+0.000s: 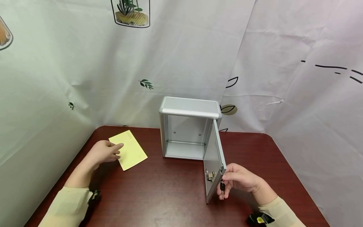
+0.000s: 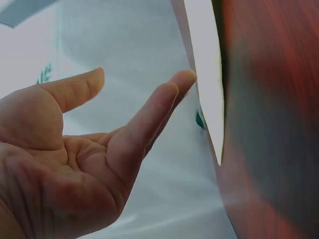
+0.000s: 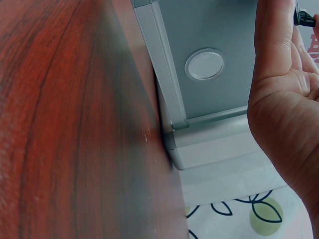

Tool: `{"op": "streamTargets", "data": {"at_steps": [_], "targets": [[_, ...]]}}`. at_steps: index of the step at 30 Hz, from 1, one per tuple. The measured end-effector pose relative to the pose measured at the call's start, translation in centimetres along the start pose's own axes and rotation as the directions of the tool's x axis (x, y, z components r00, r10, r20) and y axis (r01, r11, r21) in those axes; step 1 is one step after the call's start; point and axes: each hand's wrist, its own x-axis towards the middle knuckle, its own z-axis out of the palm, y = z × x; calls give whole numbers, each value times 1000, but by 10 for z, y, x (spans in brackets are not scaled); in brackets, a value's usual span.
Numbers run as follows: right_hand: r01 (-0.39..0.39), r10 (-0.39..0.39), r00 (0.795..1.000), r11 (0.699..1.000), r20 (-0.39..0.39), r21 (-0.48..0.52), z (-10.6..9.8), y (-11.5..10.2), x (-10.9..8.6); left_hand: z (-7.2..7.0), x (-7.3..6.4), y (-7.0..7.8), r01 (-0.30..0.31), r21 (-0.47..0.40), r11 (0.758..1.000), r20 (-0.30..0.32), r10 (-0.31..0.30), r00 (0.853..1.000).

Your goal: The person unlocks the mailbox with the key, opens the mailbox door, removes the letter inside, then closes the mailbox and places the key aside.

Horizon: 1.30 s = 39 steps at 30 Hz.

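Observation:
My left hand [image 1: 103,152] hovers at the near-left side of a yellow envelope [image 1: 131,151], its thumb and fingers apart. In the left wrist view the left fingertips [image 2: 185,78] come right up to the envelope [image 2: 209,74], seen almost edge-on. A grey metal letter box [image 1: 190,107] stands with its door [image 1: 212,157] swung out towards me. Beside the door's free edge, my right hand [image 1: 239,178] pinches a key at the lock, partly hidden behind the door. A second black-headed key [image 1: 222,187] dangles below the thumb. On the door's inner face sits the lock [image 1: 210,176].
Both things rest on a dark red-brown wooden table [image 1: 158,195]. White printed cloth [image 1: 184,56] hangs behind and along the sides. A round clear window [image 3: 205,64] shows in the door's outer face in the right wrist view.

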Motion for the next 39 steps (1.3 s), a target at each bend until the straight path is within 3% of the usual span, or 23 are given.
{"op": "streamTargets", "data": {"at_steps": [5,10,16,24,29,39], "targets": [[-4,4,1000,1000,-3,-2,1,-1,1,13,-3,15,-58,14,998,37,58,998],[-4,4,1000,1000,-3,-7,0,-1,1,29,-5,27,-142,116,983,56,136,989],[1,-1,1000,1000,2,-6,-1,-1,1,49,0,36,-289,200,936,34,288,957],[6,-6,1000,1000,-2,-13,-1,0,0,70,7,45,-413,111,904,-13,417,909],[7,-7,1000,1000,0,-13,-3,2,-2,82,9,54,-466,41,884,-25,467,884],[5,-5,1000,1000,-3,-8,-2,1,-2,105,22,67,-492,-60,869,-63,489,870]]}}
